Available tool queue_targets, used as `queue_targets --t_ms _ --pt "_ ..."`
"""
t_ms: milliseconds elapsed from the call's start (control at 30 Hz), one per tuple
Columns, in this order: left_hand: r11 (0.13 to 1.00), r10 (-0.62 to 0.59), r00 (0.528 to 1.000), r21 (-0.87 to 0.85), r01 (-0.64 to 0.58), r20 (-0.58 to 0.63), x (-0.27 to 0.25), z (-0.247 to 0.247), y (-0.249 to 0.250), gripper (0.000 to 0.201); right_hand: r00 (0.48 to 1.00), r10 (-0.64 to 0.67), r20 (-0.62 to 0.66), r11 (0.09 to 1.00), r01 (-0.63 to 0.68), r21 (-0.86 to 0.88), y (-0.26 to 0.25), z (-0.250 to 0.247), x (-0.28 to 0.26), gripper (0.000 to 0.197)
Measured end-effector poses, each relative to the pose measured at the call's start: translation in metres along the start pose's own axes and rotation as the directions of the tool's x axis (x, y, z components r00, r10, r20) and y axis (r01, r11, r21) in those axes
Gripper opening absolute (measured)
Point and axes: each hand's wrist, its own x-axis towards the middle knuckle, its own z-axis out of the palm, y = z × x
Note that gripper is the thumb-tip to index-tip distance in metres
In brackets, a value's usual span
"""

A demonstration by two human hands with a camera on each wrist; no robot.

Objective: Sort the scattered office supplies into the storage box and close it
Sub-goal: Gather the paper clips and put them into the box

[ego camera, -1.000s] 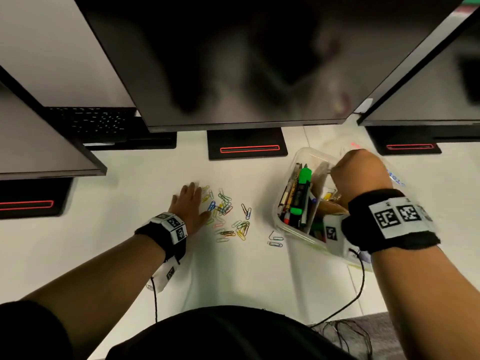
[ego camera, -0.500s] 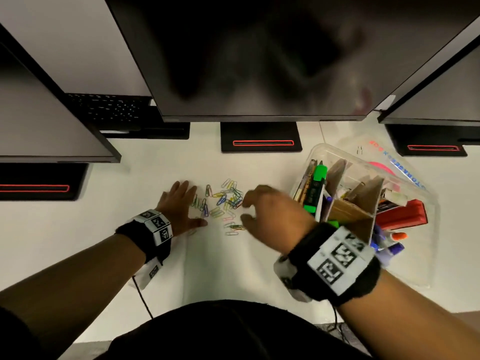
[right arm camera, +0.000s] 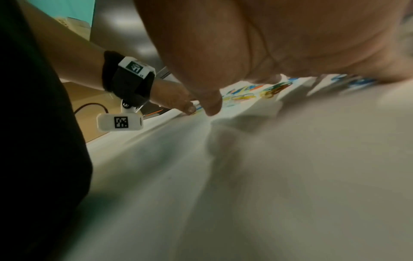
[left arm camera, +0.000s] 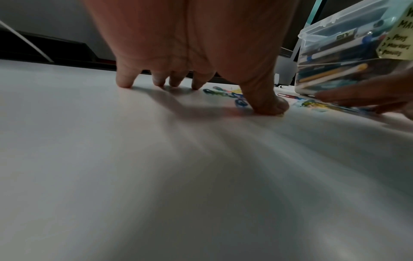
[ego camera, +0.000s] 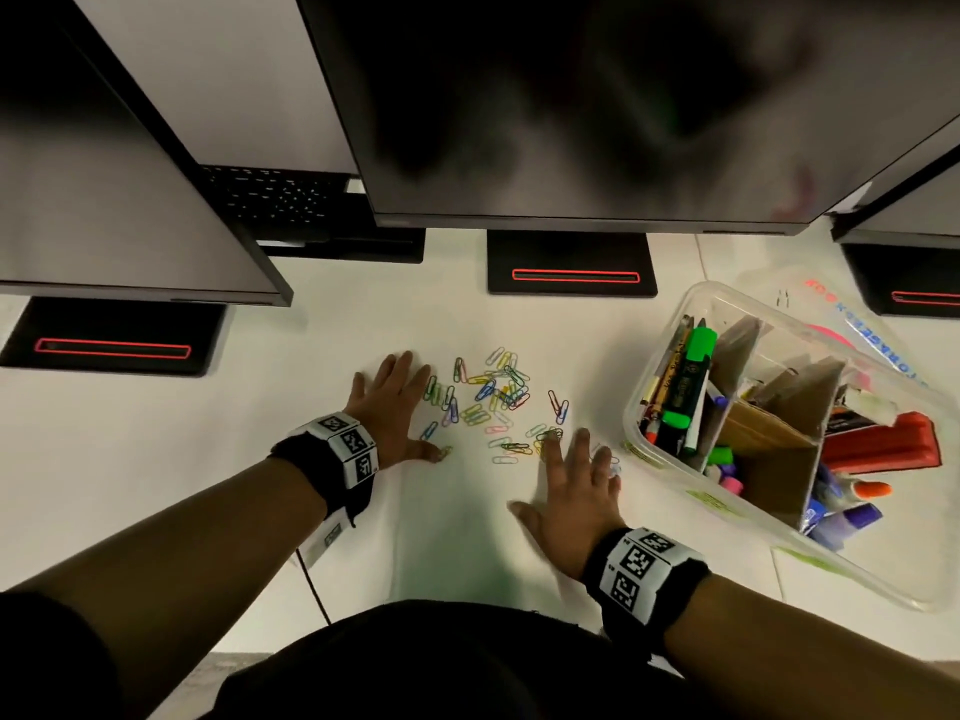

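The coloured paper clips (ego camera: 491,402) lie loose on the white worktop (ego camera: 156,459), spread in a patch between the two hands. The left hand (ego camera: 389,407) rests flat at the patch's left edge, fingers straight and spread, its thumb tip touching a clip at the near side; it grasps nothing. The right hand (ego camera: 571,491) lies flat at the patch's near right corner, fingers straight and pointing away from the person, the tips touching the nearest clips; it too grasps nothing. The open storage box (ego camera: 636,407), clear plastic with cardboard dividers and already holding pens and markers, stands just to the right of the right hand, so the clips lie on the far side of that hand from the box. Gathering them probably means drawing both hands together across the patch, and the right hand is the nearer one for carrying them to the box.
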Motion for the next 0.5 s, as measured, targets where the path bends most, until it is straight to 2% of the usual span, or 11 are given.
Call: queue_targets --t_ms 167,300,367,400,433,500 --pt "1.0 -0.019 1.0 0.008 0.019 0.009 0.005 -0.003 0.019 0.11 0.982 -0.174 -0.074 0.98 0.18 0.087 -0.032 -0.009 0.03 0.092" --pt "0.998 -0.001 0.999 -0.058 -0.002 -0.036 0.012 -0.005 0.027 0.078 0.945 -0.297 -0.139 0.93 0.319 0.183 -0.049 -0.031 0.05 0.09" --pt "0.993 0.027 0.993 -0.11 -0.039 -0.116 0.012 -0.009 0.022 0.071 0.939 -0.266 -0.219 0.927 0.311 0.208 -0.046 -0.043 0.049 0.088" --pt "0.987 0.023 0.987 -0.152 -0.048 -0.158 0.009 -0.012 0.018 0.074 0.946 -0.21 -0.248 0.939 0.266 0.217 -0.042 -0.047 0.047 0.09" --pt "0.98 0.003 0.985 -0.194 -0.037 -0.17 0.005 -0.013 0.014 0.083 0.957 -0.144 -0.25 0.951 0.204 0.232 -0.037 -0.049 0.045 0.094" --pt "0.967 -0.032 0.994 -0.255 0.005 -0.103 -0.003 -0.016 0.007 0.103 0.987 -0.038 -0.159 0.959 0.081 0.27 -0.026 -0.05 0.044 0.111"
